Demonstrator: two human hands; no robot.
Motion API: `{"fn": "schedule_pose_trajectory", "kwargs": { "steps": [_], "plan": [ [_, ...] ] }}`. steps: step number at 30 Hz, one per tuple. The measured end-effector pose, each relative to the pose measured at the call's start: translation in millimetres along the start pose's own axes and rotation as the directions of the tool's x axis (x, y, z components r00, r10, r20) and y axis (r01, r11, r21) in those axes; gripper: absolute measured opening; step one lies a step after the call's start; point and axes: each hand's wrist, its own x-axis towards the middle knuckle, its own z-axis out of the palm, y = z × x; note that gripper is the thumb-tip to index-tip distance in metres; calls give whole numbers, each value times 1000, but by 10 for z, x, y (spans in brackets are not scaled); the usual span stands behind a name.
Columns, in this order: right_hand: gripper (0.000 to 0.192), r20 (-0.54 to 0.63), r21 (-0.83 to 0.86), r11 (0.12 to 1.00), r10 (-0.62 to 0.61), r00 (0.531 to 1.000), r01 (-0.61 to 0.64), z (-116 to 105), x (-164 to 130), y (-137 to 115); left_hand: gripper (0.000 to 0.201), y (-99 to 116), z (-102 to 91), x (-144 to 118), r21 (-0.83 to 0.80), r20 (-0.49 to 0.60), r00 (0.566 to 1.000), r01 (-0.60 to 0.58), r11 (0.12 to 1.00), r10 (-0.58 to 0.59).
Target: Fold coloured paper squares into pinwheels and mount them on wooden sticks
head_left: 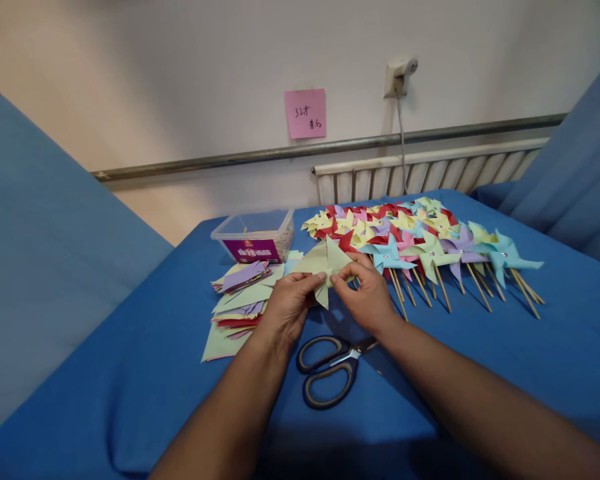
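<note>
A pale green paper pinwheel [327, 257] is held up between my hands, its folded points meeting near the middle. My left hand [293, 300] grips its left side, with the thumb pressed close to the centre. From the right, my right hand [365, 293] pinches the paper by the centre with thumb and forefinger. Whether a pin sits there is too small to tell. Below both hands, scissors [330, 370] with dark handles lie on the blue cloth, the blades partly under my right wrist. Stacks of coloured paper [243, 300] lie left of my left hand.
Many finished pinwheels [433, 253] on wooden sticks lie piled at the right and back of the blue-covered table [145, 347]. A clear plastic box [255, 230] stands behind the paper. Behind are a radiator [430, 170], a pipe, and a pink note [305, 113]; blue curtains hang either side.
</note>
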Motion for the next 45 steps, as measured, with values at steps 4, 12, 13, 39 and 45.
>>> {"fn": "schedule_pose_trajectory", "kwargs": {
  "steps": [4,12,13,39,45],
  "plan": [
    [12,-2,50,999,6,1000,-6,4,-2,4,26,-13,-18,21,49,-37,998,-46,998,48],
    [50,41,440,879,187,982,-186,-85,187,85,16,130,-78,-8,426,-21,992,-102,899,122],
    [48,72,441,879,166,983,-181,-109,204,82,15,150,-85,-17,487,7,989,-133,863,149],
    [41,149,691,513,587,795,-509,86,77,43,29,-84,17,26,39,-4,999,-40,998,40],
    [40,119,604,638,522,845,-478,150,20,86,27,-153,4,70,10,-25,999,-27,1000,27]
  ]
}}
